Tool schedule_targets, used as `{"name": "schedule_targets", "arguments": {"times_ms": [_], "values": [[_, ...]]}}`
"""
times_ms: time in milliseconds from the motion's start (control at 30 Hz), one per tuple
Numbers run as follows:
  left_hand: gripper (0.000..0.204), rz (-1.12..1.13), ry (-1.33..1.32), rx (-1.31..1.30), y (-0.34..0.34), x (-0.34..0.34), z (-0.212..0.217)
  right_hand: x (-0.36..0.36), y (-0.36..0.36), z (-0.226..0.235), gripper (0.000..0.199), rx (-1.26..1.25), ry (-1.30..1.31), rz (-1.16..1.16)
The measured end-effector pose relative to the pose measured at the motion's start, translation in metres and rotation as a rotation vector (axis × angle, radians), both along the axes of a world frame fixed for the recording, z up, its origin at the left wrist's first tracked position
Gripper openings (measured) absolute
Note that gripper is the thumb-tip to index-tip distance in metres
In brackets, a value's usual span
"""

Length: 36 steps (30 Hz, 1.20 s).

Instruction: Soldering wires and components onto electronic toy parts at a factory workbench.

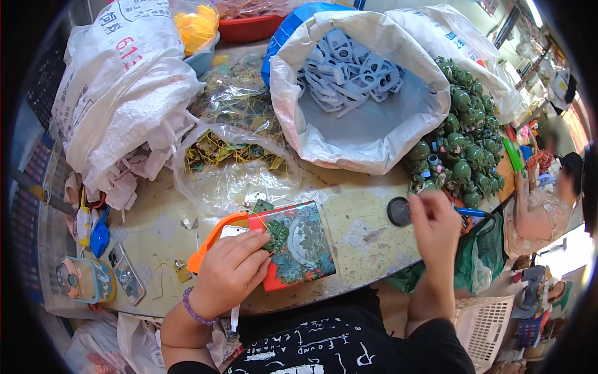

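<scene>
Right hand: fingers are bent together; whether the blue-handled tool partly hidden behind it is held cannot be told.
Left hand: the edge of the green circuit board is pinched by the fingertips, over the picture box, partly covered.
Open white sack: pale plastic parts are piled inside, ahead of both hands.
Clear bag: yellow-wired boards are kept inside, ahead of the left hand.

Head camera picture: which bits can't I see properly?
All in the head view:
Blue tool: one end hidden behind the right hand.
White piece: partly covered by the left hand.
Red basin: cut off by the top edge.
Green circuit board: its tiny parts are too small.
</scene>
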<state>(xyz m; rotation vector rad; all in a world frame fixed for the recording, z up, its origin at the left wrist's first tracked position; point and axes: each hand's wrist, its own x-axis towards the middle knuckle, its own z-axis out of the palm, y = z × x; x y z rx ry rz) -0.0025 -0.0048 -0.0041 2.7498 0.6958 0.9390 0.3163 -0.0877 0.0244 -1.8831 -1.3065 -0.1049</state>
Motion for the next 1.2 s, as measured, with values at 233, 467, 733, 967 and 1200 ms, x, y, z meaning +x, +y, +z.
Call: {"name": "schedule_targets", "arguments": {"times_ms": [233,467,733,967,1200], "values": [[0.017,-0.006,-0.028,-0.030,0.001,-0.002,-0.002,-0.010,0.245,-0.008,0.015,-0.210,-0.655,0.299],[0.015,0.009,-0.056,-0.054,-0.002,-0.001,-0.003,0.005,0.330,-0.061,0.025,-0.469,-0.376,0.147],[0.013,-0.004,-0.067,-0.055,0.000,0.003,-0.002,0.067,0.278,-0.021,0.031,-0.232,0.364,0.206],[0.012,0.074,-0.107,-0.077,-0.001,-0.002,-0.004,-0.002,0.106,-0.006,0.021,-0.224,0.683,0.641],[0.014,0.029,-0.097,-0.027,0.000,0.000,-0.002,-0.022,0.016,-0.016,0.016,-0.251,-0.085,0.703]]}}
